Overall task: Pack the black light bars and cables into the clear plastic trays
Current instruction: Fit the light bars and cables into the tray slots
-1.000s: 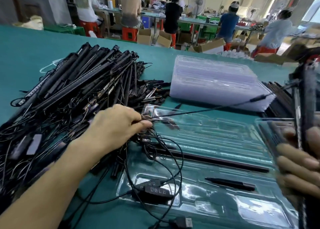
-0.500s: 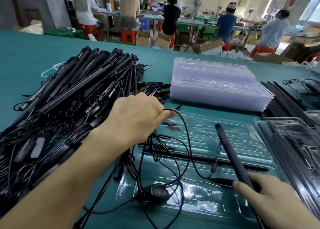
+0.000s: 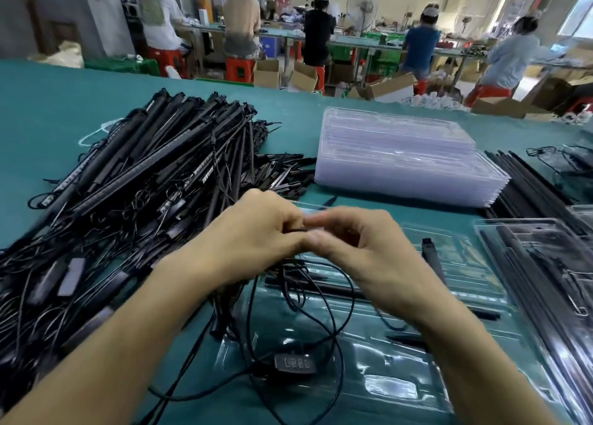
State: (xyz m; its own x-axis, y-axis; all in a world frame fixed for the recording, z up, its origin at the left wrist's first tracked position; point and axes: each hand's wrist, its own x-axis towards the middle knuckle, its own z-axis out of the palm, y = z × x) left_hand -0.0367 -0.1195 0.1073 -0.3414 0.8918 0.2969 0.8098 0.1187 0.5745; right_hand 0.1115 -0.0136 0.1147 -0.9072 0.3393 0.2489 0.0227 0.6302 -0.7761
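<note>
Left hand [image 3: 256, 241] and right hand [image 3: 369, 257] pinched black cable [image 3: 247, 322] fingertip to fingertip over clear tray [image 3: 449, 376], loops hanging below toward controller [image 3: 293, 362], light bar [image 3: 433, 261] nearer right hand

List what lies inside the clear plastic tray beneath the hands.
Inside the clear plastic tray: a looped black cable, a black button controller and a thin black bar. The left hand and right hand cover its far middle.
</note>
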